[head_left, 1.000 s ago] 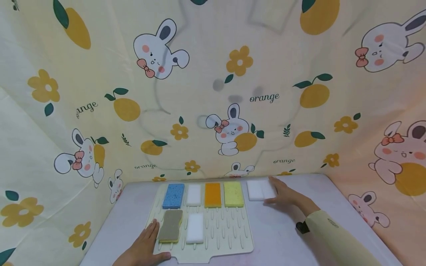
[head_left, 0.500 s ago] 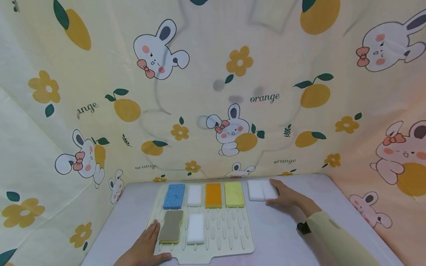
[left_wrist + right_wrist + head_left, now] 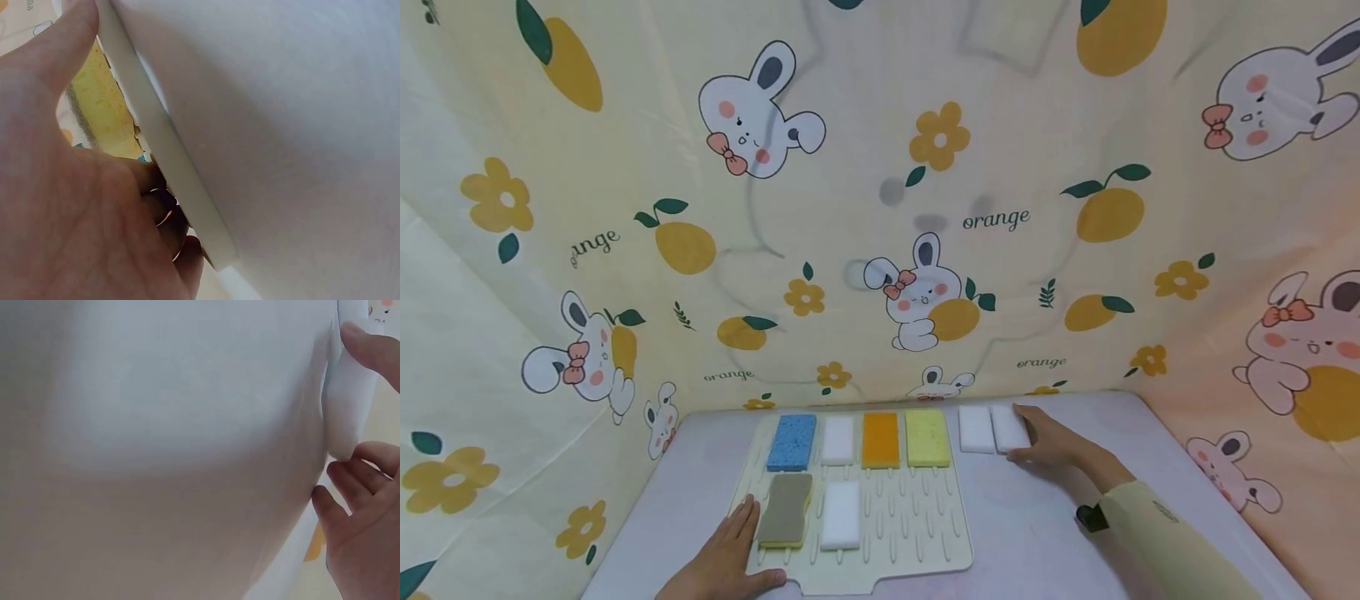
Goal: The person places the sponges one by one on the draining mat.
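In the head view my right hand (image 3: 1051, 442) grips a white sponge block (image 3: 1011, 428) at the table's back right, thumb at its near end and fingers at its far end. The right wrist view also shows this white block (image 3: 351, 394) between thumb and fingers. A second white block (image 3: 976, 429) lies just left of it, a narrow gap between them. My left hand (image 3: 722, 550) rests at the front left corner of a cream ridged tray (image 3: 917, 533), fingers extended beside a grey-topped yellow sponge (image 3: 786, 510), thumb along the front edge.
On the tray's back row lie a blue sponge (image 3: 792, 442), a white block (image 3: 837, 440), an orange sponge (image 3: 880, 440) and a yellow-green sponge (image 3: 927, 437). Another white block (image 3: 840, 515) lies in the front row. A patterned curtain (image 3: 850, 208) encloses the table (image 3: 1022, 525).
My right hand has slid the right-hand white block slightly to the right, so a gap now shows between the two white blocks. The left hand has stayed at the tray's corner.
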